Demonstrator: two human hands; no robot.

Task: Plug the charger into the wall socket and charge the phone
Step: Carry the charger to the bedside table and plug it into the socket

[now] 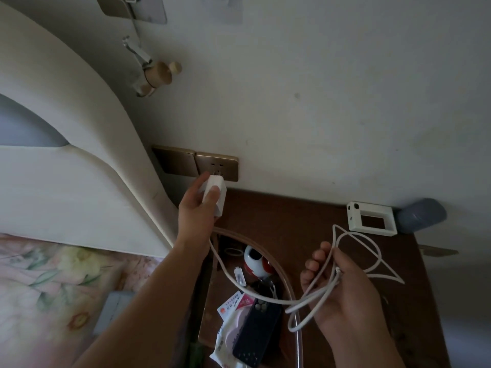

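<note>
My left hand (195,208) grips a white charger block (218,193) and holds it right at the bronze wall socket (220,166), its prongs at the lower holes. A white cable (231,280) runs from the block down across the nightstand to my right hand (342,293), which holds several loops of it. The phone (256,330), in a dark case, lies camera side up near the nightstand's front edge, apart from both hands.
A bronze switch plate (174,160) sits left of the socket. A padded headboard (79,144) and floral bedding (53,282) fill the left. On the brown nightstand (292,216) are a white frame-shaped device (372,219), a grey cylinder (421,215), a red-and-white round object (255,261), and paper packets (231,309).
</note>
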